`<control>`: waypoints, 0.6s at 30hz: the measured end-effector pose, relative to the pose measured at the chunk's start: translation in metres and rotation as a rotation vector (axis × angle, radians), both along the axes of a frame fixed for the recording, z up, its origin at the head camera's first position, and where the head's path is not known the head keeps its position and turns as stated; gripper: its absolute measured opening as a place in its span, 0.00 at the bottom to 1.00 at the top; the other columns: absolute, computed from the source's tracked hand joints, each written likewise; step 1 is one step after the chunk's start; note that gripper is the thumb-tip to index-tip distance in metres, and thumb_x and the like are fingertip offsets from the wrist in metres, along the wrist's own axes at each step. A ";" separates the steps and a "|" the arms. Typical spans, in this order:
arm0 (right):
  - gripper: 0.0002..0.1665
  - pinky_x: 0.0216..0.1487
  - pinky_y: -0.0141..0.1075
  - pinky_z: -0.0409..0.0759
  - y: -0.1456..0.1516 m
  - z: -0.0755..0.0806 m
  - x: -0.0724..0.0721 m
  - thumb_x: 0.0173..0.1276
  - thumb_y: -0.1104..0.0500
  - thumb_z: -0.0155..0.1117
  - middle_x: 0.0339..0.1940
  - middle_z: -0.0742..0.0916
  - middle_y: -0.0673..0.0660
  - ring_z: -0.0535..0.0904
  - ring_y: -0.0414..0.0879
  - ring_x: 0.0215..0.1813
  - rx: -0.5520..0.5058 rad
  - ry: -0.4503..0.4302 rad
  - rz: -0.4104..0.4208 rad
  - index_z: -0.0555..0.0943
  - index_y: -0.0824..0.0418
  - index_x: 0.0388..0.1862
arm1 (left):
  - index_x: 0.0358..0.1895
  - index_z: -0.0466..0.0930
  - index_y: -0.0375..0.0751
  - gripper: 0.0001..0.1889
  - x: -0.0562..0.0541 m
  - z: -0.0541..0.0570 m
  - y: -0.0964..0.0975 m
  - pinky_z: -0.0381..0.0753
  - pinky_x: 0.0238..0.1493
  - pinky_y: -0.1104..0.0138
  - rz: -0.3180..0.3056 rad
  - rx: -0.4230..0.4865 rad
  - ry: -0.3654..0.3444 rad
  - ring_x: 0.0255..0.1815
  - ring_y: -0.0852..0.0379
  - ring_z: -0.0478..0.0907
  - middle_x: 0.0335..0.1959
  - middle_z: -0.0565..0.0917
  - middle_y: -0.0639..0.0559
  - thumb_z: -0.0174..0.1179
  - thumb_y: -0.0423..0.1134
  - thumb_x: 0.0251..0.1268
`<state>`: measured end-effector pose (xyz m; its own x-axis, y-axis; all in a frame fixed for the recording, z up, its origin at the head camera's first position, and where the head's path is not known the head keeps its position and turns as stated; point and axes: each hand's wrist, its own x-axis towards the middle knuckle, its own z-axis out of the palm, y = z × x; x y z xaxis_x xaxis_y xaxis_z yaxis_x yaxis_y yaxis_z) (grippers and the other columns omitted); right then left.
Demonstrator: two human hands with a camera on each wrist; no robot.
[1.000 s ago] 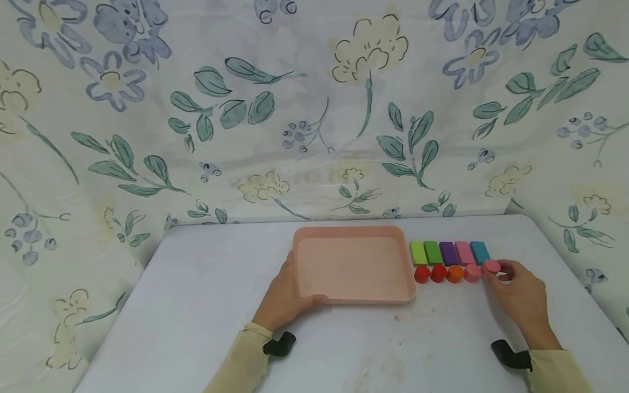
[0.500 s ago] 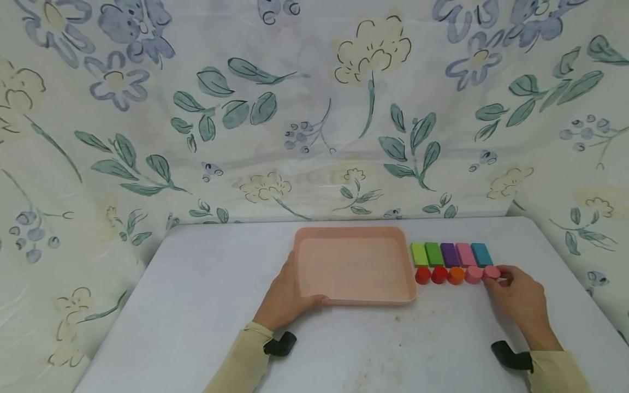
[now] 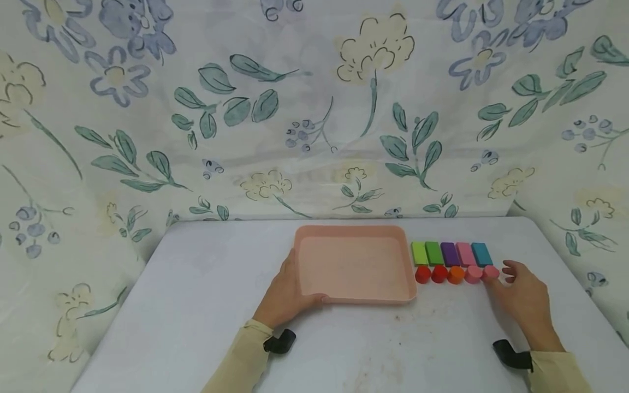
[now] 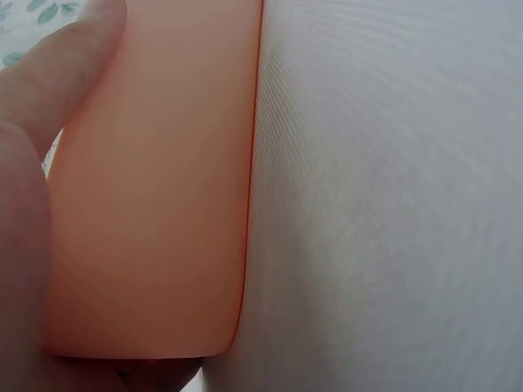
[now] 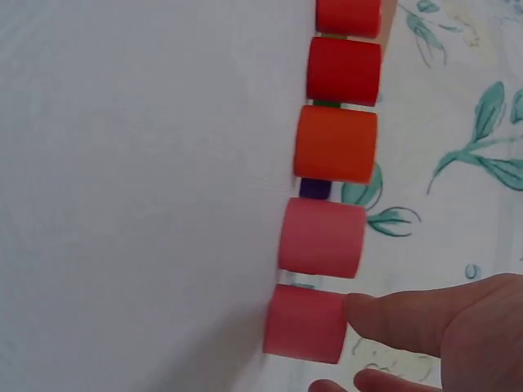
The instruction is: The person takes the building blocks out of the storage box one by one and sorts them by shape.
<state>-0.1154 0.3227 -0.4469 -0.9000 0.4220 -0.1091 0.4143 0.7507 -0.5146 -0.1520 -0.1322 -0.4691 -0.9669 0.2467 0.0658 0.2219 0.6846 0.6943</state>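
Note:
My left hand (image 3: 286,295) grips the near left corner of a shallow peach-coloured tray (image 3: 355,301), thumb along its front wall and fingers on its left side. In the left wrist view the thumb lies against the tray's wall (image 4: 155,180). At the right end of a row of upright cylinder blocks stands a pink cylinder (image 5: 306,323). My right hand (image 3: 526,297) is beside it, thumb tip right at its upper edge, other fingers spread off to the right. A second pink cylinder (image 5: 323,237), an orange one (image 5: 336,144) and two red ones continue the row leftward.
Behind the cylinders lies a row of flat rectangular blocks: yellow-green (image 3: 419,254), green (image 3: 434,254), purple (image 3: 449,254), pink (image 3: 464,254) and blue (image 3: 481,254). The white table (image 3: 216,273) ends at a floral cloth (image 3: 314,109) at the back and sides.
The right hand has lowered the end pink cylinder slightly into line with the row, and its fingers have come away from it. The left hand stays on the tray.

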 end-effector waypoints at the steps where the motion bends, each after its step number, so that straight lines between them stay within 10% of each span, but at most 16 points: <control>1: 0.39 0.58 0.62 0.75 -0.001 0.002 0.000 0.73 0.52 0.61 0.61 0.74 0.79 0.70 0.72 0.60 0.005 0.003 -0.001 0.62 0.77 0.70 | 0.82 0.37 0.39 0.71 0.000 0.000 -0.001 0.62 0.73 0.49 -0.002 -0.002 0.003 0.76 0.44 0.59 0.81 0.51 0.41 0.76 0.67 0.43; 18: 0.34 0.50 0.66 0.76 -0.029 0.025 -0.008 0.72 0.56 0.63 0.60 0.72 0.81 0.68 0.74 0.58 0.084 0.263 0.193 0.67 0.78 0.67 | 0.82 0.35 0.42 0.61 -0.005 0.026 -0.026 0.58 0.73 0.42 0.126 0.030 -0.153 0.78 0.38 0.54 0.81 0.48 0.38 0.66 0.67 0.59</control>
